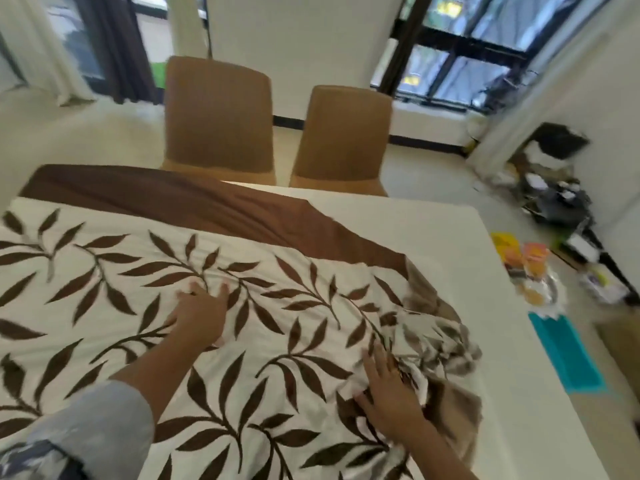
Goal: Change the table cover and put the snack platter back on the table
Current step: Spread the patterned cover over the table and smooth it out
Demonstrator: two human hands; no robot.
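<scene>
Our left hand (pixel 199 315) lies flat, fingers spread, on the leaf-print cloth (pixel 114 271), and our right hand (pixel 389 384) rests with fingers straight on its bunched right end. The table (pixel 433 230) shows uncovered on the right; the snack platter (pixel 535 275) sits off it, beyond that edge. If we tug the bunch unevenly, the cloth may lie crooked or slide off.

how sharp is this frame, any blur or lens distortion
Head view: motion blur softens everything, worst on the bunched leaf-print cover beside the right hand and on the snack platter; wide-angle lens bends the table edges; soft daylight, no hard shadows.
</scene>
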